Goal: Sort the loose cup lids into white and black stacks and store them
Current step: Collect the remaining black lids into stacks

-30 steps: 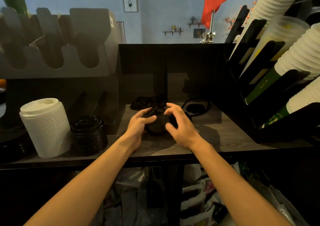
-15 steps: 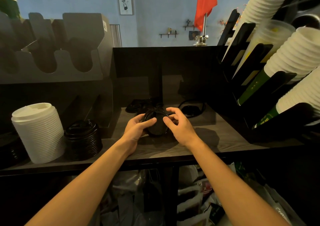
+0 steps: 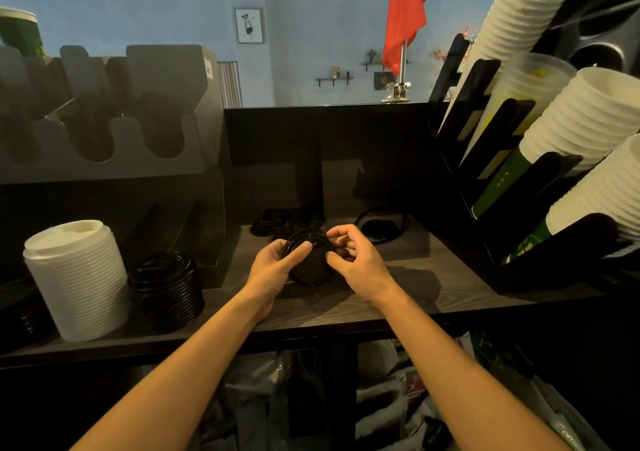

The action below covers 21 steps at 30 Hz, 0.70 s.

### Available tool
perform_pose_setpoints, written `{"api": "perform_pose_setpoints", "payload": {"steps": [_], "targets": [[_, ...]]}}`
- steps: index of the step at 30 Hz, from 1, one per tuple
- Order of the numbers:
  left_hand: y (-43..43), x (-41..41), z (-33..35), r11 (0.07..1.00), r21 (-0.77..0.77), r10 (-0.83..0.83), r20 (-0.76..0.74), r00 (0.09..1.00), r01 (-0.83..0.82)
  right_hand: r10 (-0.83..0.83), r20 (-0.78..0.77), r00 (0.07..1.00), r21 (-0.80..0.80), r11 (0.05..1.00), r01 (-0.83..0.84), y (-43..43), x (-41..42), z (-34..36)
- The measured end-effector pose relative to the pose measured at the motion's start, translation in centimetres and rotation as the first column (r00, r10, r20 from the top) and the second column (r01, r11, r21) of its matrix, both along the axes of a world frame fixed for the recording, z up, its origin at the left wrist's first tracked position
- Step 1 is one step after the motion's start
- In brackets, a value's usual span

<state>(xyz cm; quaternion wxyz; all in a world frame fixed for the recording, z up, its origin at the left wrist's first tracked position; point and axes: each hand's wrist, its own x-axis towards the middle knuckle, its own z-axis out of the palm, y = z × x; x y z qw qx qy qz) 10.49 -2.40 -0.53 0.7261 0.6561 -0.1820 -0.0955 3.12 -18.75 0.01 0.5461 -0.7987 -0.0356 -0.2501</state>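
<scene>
2 hands meet over the dark wood-grain counter (image 3: 433, 277), both on a small nested bundle of glossy black plastic cup lids (image 3: 310, 265), held tilted near the counter's middle; whether its lower edge touches the surface cannot be told. left hand (image 3: 273, 267): fingers curled behind the bundle, thumb laid across its near face. right hand (image 3: 356, 260): thumb and forefinger pinching the rim at the bundle's right edge, the other fingers curled loosely beside them. the number of lids in the bundle cannot be told, since the dark plastic merges in low light.

handling, as a judgement: thin moulded plastic, very light, springy rather than stiff, smooth enough to slip. a crookedly nested lid would likely ride up. best taken by the rim at opposite sides with a gentle squeeze, since pressure on the flat top could dent it.

at far left stand a tall ribbed stack of white plastic lids (image 3: 78, 281) and, just beside it, a shorter stack of black lids (image 3: 166, 284) — the likely destination for the bundle. loose black lids (image 3: 277, 224) lie at the back of the counter, with 1 more single black lid (image 3: 379, 227) to their right, so sorting is judged partly done. an angled black rack (image 3: 481, 83) on the right holds white paper cups (image 3: 588, 115).
</scene>
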Motion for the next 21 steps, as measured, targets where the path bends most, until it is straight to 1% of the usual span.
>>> {"api": "perform_pose_setpoints", "payload": {"steps": [3, 5, 6, 7, 9, 10, 11, 13, 15, 17, 21], "targets": [[0.0, 0.0, 0.3, 1.0, -0.011, -0.025, -0.006, 1.0, 0.025, -0.007, 0.013, 1.0, 0.023, 1.0, 0.007, 0.1, 0.0, 0.2], [-0.1, 0.1, 0.3, 0.999, -0.008, -0.042, -0.019, 0.999, 0.041, -0.046, 0.036, 0.998, 0.064, 0.997, 0.044, 0.1, 0.1, 0.3], [-0.2, 0.1, 0.3, 1.0, 0.001, -0.031, -0.019, 0.999, 0.031, -0.119, 0.062, 0.991, 0.065, 0.991, 0.115, -0.1, 0.2, 0.2], [-0.2, 0.1, 0.2, 1.0, 0.009, -0.006, -0.017, 1.0, 0.006, -0.234, 0.094, 0.968, 0.042, 0.972, 0.231, -0.3, 0.4, 0.0], [-0.1, 0.0, 0.2, 0.998, -0.014, 0.064, -0.021, 0.998, -0.064, -0.465, 0.125, 0.876, -0.051, 0.879, 0.474, -1.3, 1.0, -0.4], [-0.1, -0.1, 0.3, 0.994, -0.031, 0.099, -0.019, 0.995, -0.1, -0.531, 0.093, 0.842, -0.141, 0.831, 0.539, -1.7, 1.2, -0.6], [-0.1, -0.1, 0.5, 0.99, -0.043, 0.132, -0.02, 0.991, -0.133, -0.561, 0.016, 0.828, -0.262, 0.797, 0.545, -1.9, 1.5, -0.7], [-0.2, 0.2, 0.6, 0.985, -0.037, 0.17, -0.029, 0.985, -0.171, -0.562, -0.176, 0.808, -0.489, 0.763, 0.424, -2.1, 2.0, -0.8], [-0.6, 0.7, 1.0, 0.984, -0.003, 0.177, -0.016, 0.984, -0.177, -0.547, -0.276, 0.79, -0.619, 0.73, 0.29, -1.8, 2.4, -0.9], [-1.2, 1.4, 1.3, 0.981, 0.012, 0.194, 0.019, 0.981, -0.194, -0.538, -0.293, 0.791, -0.669, 0.706, 0.233, -1.6, 2.9, -1.2], [-1.6, 2.3, 1.1, 0.962, 0.066, 0.25, 0.179, 0.952, -0.265, -0.537, -0.259, 0.803, -0.638, 0.719, 0.275, -1.5, 3.0, -1.1]]}}
